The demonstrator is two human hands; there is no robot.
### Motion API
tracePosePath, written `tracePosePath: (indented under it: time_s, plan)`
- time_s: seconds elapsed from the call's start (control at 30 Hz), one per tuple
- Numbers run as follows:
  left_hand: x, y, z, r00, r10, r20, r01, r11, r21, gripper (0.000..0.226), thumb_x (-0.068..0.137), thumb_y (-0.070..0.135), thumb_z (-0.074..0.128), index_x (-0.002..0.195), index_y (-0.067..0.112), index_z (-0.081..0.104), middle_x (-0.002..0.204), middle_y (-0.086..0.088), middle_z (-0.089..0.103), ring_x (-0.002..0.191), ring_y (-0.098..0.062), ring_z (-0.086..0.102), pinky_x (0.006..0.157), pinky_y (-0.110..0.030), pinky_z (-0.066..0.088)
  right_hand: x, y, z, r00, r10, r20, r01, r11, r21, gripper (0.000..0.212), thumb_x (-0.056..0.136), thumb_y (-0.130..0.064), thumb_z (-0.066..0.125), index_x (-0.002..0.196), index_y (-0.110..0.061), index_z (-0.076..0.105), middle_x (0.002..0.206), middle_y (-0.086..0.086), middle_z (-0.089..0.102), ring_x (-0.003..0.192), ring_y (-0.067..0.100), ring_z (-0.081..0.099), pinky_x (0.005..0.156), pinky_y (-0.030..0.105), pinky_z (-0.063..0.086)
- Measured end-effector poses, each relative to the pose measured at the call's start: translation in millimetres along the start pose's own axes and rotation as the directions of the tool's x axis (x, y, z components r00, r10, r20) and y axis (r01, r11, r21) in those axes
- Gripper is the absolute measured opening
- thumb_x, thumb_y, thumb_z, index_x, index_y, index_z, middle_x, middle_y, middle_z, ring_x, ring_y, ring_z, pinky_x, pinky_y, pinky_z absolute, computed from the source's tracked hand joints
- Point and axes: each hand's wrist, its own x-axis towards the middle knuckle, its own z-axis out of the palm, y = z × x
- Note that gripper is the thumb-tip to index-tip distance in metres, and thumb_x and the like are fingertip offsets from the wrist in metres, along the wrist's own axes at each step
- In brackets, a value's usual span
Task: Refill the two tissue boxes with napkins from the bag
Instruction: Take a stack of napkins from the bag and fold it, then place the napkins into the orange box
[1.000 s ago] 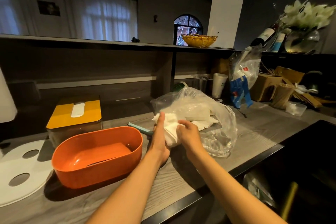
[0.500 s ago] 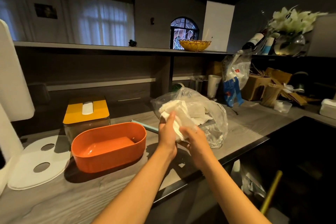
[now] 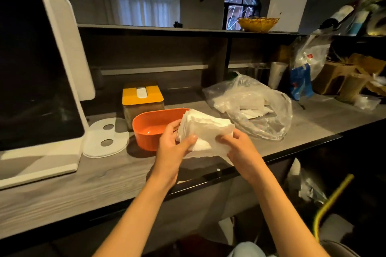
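A stack of white napkins (image 3: 205, 131) is held above the counter's front edge, just right of the open orange tissue box (image 3: 150, 129). My left hand (image 3: 174, 145) grips the stack's left side, thumb on top. My right hand (image 3: 240, 150) pinches its lower right corner. The clear plastic bag (image 3: 250, 106) with more napkins lies on the counter behind the stack. A second tissue box with a yellow lid (image 3: 143, 98) stands behind the orange one, a white napkin showing in its slot.
A white oval lid with two holes (image 3: 104, 137) lies left of the orange box. A large white-framed screen (image 3: 35, 77) fills the left. Cardboard boxes, a cup and bags (image 3: 300, 75) crowd the counter's right end. The counter's dark front edge (image 3: 271, 152) runs below the hands.
Both hands have pulled the napkin stack out of the bag and carried it left and toward me, beside the orange box. The view has swung left, revealing the screen.
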Motion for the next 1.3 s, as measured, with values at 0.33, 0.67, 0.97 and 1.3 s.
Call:
tracePosePath:
  time_s: [0.33, 0.67, 0.97, 1.3]
  plan:
    - [-18.7, -0.2, -81.5, 0.996, 0.025, -0.085, 0.021, 0.862, 0.506, 0.050, 0.086, 0.009, 0.072, 0.121, 0.038, 0.051, 0.119, 0.017, 0.059, 0.114, -0.005, 0.055, 0.091, -0.024, 0.052, 0.0, 27.3, 71.6, 0.992, -0.039, 0.117, 0.073, 0.949, -0.307, 0.039, 0.090, -0.006, 0.063, 0.119, -0.030, 0.055, 0.116, -0.012, 0.063, 0.106, 0.000, 0.060, 0.077, 0.014, 0.052]
    - [-24.4, -1.9, -53.5, 0.958, -0.010, -0.287, 0.114, 0.930, 0.350, 0.042, 0.102, 0.034, 0.049, 0.140, 0.026, 0.038, 0.130, 0.001, 0.054, 0.109, -0.016, 0.056, 0.068, -0.016, 0.046, 1.5, 47.4, 114.1, 1.000, -0.028, 0.006, 0.029, 0.985, -0.168, 0.057, 0.091, -0.018, 0.061, 0.141, -0.023, 0.037, 0.130, -0.003, 0.053, 0.114, 0.009, 0.056, 0.080, 0.019, 0.055]
    - [-14.4, -3.4, -43.1, 0.880, 0.030, -0.473, 0.136, 0.940, 0.312, 0.014, 0.103, 0.029, 0.047, 0.111, 0.018, 0.051, 0.105, 0.002, 0.060, 0.082, -0.003, 0.053, 0.054, -0.013, 0.039, 9.9, 46.7, 118.6, 0.926, -0.102, -0.363, -0.009, 0.957, -0.291, 0.024, 0.094, -0.031, 0.060, 0.117, -0.025, 0.058, 0.111, -0.008, 0.059, 0.101, 0.009, 0.056, 0.075, 0.019, 0.046]
    - [-5.8, -6.5, -49.5, 0.880, 0.093, -0.466, 0.079, 0.939, 0.336, 0.012, 0.103, 0.027, 0.049, 0.107, 0.022, 0.060, 0.102, 0.006, 0.063, 0.087, -0.005, 0.062, 0.055, -0.007, 0.046, 27.5, 58.2, 119.0, 0.928, -0.130, -0.350, 0.039, 0.966, -0.256, 0.011, 0.090, -0.027, 0.066, 0.097, -0.019, 0.063, 0.098, -0.004, 0.065, 0.095, 0.012, 0.062, 0.078, 0.029, 0.053]
